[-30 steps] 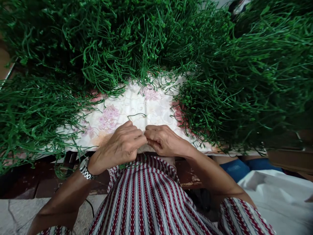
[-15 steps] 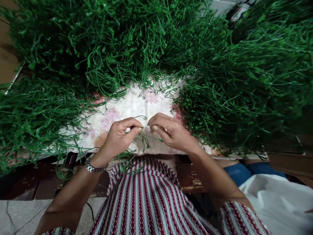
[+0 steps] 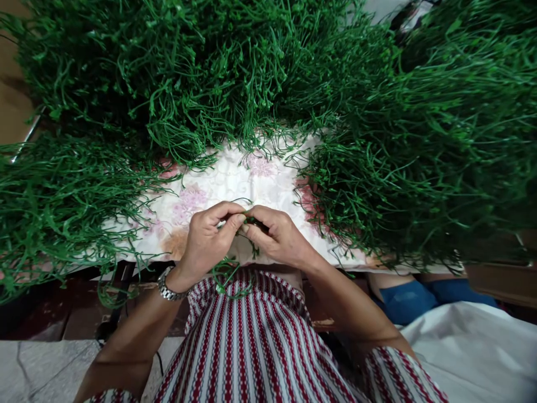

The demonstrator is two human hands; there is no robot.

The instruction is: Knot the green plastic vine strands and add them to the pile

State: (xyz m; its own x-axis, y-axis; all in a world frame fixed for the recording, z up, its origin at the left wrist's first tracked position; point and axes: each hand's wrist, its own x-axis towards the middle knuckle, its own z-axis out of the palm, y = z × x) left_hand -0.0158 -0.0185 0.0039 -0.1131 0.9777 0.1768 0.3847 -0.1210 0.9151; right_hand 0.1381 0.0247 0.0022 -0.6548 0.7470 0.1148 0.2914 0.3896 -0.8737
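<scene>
My left hand (image 3: 212,235), with a metal-banded watch on its wrist, pinches a thin green branching stem (image 3: 229,274) between thumb and forefinger. Its looping ends hang below the hand, over my striped clothing. My right hand (image 3: 277,235) meets it fingertip to fingertip, thumb and forefinger closed on the same green stem. The exact spot where they grip is mostly covered by the fingers. Both hands are over the near part of a pale flowered cloth (image 3: 235,179).
Thick heaps of similar green stems lie at the back (image 3: 188,73), at the left (image 3: 62,207) and at the right (image 3: 403,184) of the cloth. Another person's knees in blue (image 3: 406,302) and a white cloth (image 3: 474,347) are at the lower right.
My right hand has moved left and slightly down, from a small gap away to meeting the left fingertips at the stem. The left hand has stayed nearly in place.
</scene>
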